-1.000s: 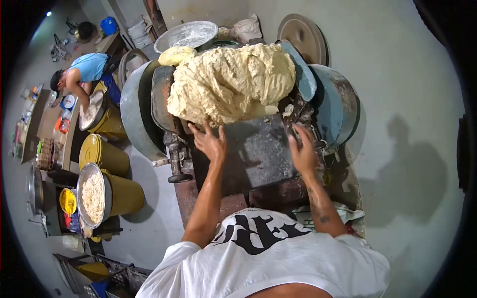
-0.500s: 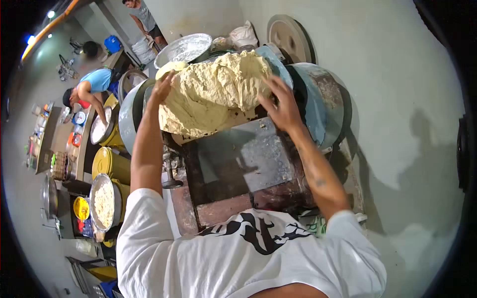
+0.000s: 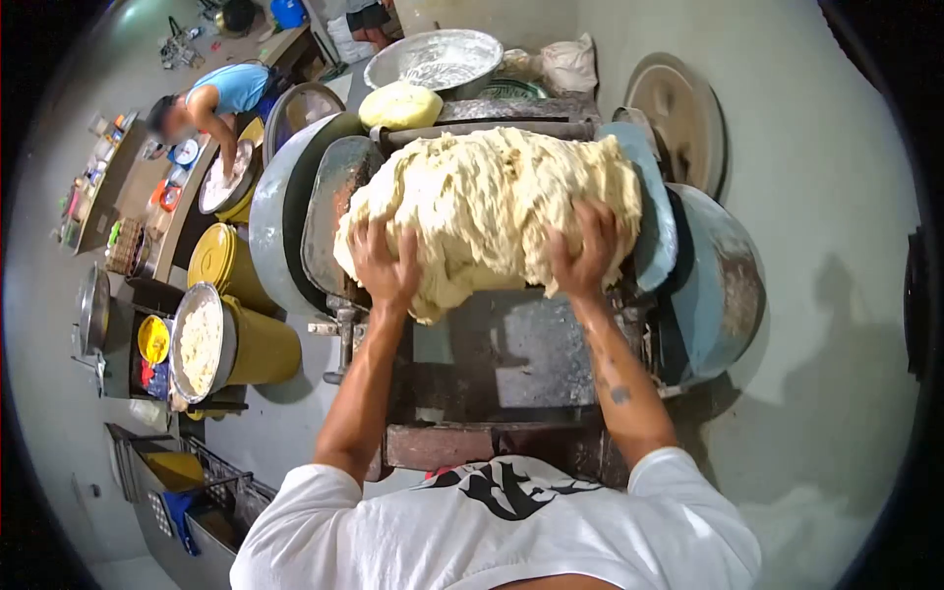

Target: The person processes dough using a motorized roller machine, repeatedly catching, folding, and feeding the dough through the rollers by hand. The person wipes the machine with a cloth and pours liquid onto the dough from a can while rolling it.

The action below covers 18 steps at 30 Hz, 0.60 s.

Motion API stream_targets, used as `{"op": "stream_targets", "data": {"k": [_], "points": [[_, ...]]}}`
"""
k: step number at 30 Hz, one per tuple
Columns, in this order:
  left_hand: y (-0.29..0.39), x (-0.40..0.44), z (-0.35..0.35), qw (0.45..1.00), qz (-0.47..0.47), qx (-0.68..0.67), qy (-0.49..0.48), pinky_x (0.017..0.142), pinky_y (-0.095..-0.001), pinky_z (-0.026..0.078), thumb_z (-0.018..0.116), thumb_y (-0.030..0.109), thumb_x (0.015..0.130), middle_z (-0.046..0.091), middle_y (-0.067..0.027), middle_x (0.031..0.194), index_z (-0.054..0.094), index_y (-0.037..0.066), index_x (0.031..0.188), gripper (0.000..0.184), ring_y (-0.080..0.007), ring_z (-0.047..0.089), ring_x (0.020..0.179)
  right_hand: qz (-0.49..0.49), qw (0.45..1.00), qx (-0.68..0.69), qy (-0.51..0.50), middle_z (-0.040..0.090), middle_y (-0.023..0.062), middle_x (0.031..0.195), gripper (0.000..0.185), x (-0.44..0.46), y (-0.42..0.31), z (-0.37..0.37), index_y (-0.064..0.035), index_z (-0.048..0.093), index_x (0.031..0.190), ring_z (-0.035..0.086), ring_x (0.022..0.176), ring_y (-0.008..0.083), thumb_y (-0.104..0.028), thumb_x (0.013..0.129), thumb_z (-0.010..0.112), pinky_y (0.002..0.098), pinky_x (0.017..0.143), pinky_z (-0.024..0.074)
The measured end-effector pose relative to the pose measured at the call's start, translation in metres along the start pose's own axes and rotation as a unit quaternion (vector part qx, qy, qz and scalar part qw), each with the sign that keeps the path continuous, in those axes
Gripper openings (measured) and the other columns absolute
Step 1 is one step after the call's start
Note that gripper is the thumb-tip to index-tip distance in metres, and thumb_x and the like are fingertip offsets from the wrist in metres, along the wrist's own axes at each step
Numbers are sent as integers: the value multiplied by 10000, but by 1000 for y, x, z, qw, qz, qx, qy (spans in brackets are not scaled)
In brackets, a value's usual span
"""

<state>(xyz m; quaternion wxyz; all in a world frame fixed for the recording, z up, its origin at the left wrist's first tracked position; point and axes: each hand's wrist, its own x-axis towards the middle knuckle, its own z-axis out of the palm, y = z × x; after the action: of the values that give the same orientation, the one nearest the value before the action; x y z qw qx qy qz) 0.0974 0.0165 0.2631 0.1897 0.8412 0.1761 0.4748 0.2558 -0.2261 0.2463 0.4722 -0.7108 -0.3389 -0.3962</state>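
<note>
A large, lumpy mass of pale yellow dough (image 3: 492, 187) lies across the top of a roller machine (image 3: 320, 231). My left hand (image 3: 386, 267) grips its near left part, fingers spread and sunk into the surface. On the near right side my right hand (image 3: 588, 248) has hold of the same dough, thumb apart from the fingers. Part of the dough's near edge hangs down between and below my hands. The machine's worn metal tray (image 3: 492, 344) is in front of me. Behind the rollers sits a smaller, smooth lump of dough (image 3: 400, 105).
A wide floured metal basin (image 3: 433, 59) stands behind the machine. Rounded metal guards (image 3: 713, 285) flank it. At left are a basin of pale pieces (image 3: 200, 339), a yellow lidded bucket (image 3: 221, 258), and a co-worker in a blue top (image 3: 231, 90) reaching into a bowl.
My hands have gone from loosely beside the dough to gripping its near side. The dough is now bunched thicker, its near flap drawn up. The view has shifted, showing more of the machine.
</note>
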Motion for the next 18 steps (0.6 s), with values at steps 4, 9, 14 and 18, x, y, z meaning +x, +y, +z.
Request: {"op": "stream_targets", "data": {"k": [4,9,14,18], "points": [[-9,-47,6,999,-28,-32,13,990,-546,374,614,324,904,585,-260,1102,645,4,1164,413,-437,506,1083,-5,1000,-15,22,570,129,1132,551,-52,13,6,-90,613,1195,525,1089,314,-571,935,549,558,1006,353],[-26,-86,42,991,92,18,93,1063,-635,285,407,492,1023,431,-268,1334,479,26,1252,524,-459,427,1218,-49,994,-84,-59,443,138,1321,501,-87,26,4,-122,462,1258,395,1255,324,-550,1004,409,554,1058,308],[-53,-124,55,996,70,7,62,1067,-627,273,398,443,1011,410,-257,1317,447,50,1279,478,-439,365,1263,-32,997,-67,-25,414,175,1344,574,-105,16,17,-106,418,1323,369,1264,366,-579,998,446,598,1083,290],[-61,-139,72,991,73,-52,95,1074,-643,220,573,509,934,373,-210,1295,434,127,1216,495,-390,347,1240,-20,998,-48,-24,433,187,1364,672,-176,44,27,-127,441,1340,385,1249,389,-629,918,587,616,1062,289]]}}
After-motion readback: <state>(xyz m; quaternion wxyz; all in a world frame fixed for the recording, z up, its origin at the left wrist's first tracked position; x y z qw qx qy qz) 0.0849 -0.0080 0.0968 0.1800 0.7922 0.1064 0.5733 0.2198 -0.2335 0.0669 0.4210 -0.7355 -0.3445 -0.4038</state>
